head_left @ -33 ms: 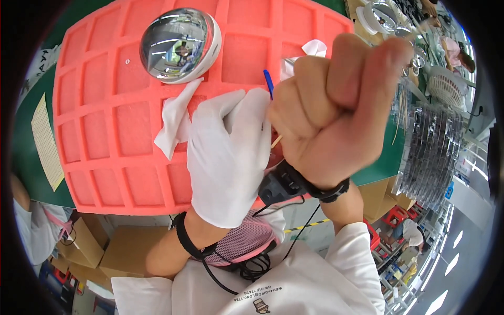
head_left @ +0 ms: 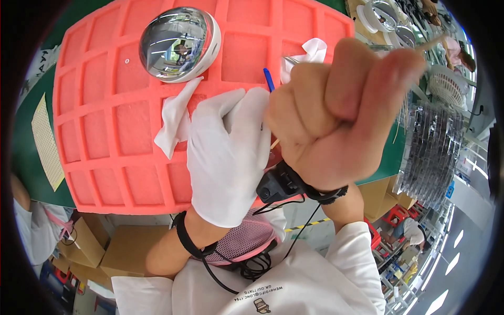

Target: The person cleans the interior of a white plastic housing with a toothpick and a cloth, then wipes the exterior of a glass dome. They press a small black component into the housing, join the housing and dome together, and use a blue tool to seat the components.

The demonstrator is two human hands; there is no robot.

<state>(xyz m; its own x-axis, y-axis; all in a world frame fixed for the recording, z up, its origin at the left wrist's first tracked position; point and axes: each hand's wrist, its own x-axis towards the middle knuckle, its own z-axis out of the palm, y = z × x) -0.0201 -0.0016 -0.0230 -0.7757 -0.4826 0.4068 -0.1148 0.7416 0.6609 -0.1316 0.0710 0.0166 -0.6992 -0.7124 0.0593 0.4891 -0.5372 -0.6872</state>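
Note:
My right hand, bare, is raised close to the camera above the foam tray. It is closed, with thumb and forefinger pinching a thin pale stick. Lower and left of it, my left hand wears a white glove and curls over the pink foam tray. Its fingertips are bent under, and what they hold is hidden. A bit of wooden stick shows between the hands. White cloth lies by the glove, and a blue pen-like piece lies beyond it.
A mirrored dome with a white rim sits on the tray's far part. More white cloth lies behind my right hand. To the right are stacked clear plastic trays and a white basket. A yellow sheet lies on the green table.
My right hand has shifted slightly right and down, and the stick's tip shows more plainly past the thumb. The left hand has hardly moved.

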